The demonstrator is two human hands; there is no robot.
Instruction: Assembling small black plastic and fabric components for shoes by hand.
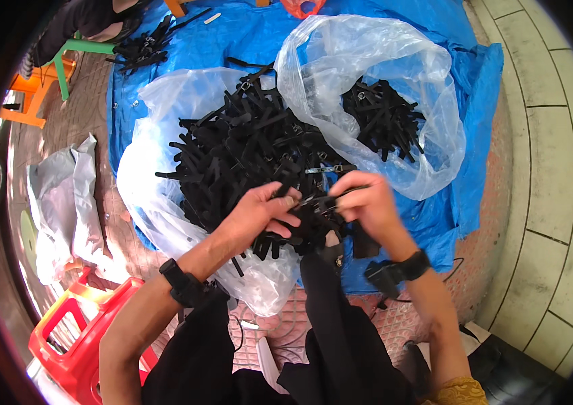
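My left hand (267,210) is closed, thumb and finger pinching a black strap (286,183) above the near side of a big heap. Facing it, my right hand (369,201) pinches the other end of dark strap material, and something small and shiny, perhaps a buckle, shows between the two hands. The fingers partly hide how the pieces join. Beneath them spreads a pile of black straps (232,152) with metal buckles, lying on clear plastic sheeting (158,145). Just beyond my right hand lies a strap with a silvery buckle (330,169).
An opened clear plastic bag (435,88) with more black straps (384,118) stands at the far right on a blue tarp (479,74). A red plastic stool (87,320) is at near left, a grey sack (67,202) beyond it. Another person's leg (73,27) shows at far left.
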